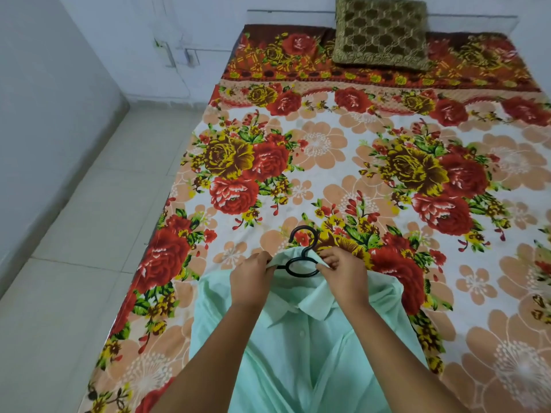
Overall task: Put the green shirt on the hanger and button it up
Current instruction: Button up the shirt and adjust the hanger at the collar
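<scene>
The bed (343,162), under a sheet of big red and yellow roses, stretches away beyond both hands and out to either side of them. Pale floor tiles (89,234) run along well off to the left of the left hand. The green shirt (298,353) lies on the sheet directly beneath the hands and forearms, front up, its collar (316,305) just on the near side of the knuckles and its body spreading back toward the person. Far beyond the hands, at the head of the bed, an olive patterned cushion (381,31) stands propped against the wall.

The left hand (252,278) pinches the neck edge of the shirt between curled fingers. The right hand (343,272) pinches the opposite neck edge the same way. Between them the black hanger (306,253) pokes out of the neck opening, its hook just past the fingertips on the sheet and its shoulders hidden under the cloth. A small pale button (301,333) shows on the placket between the wrists.
</scene>
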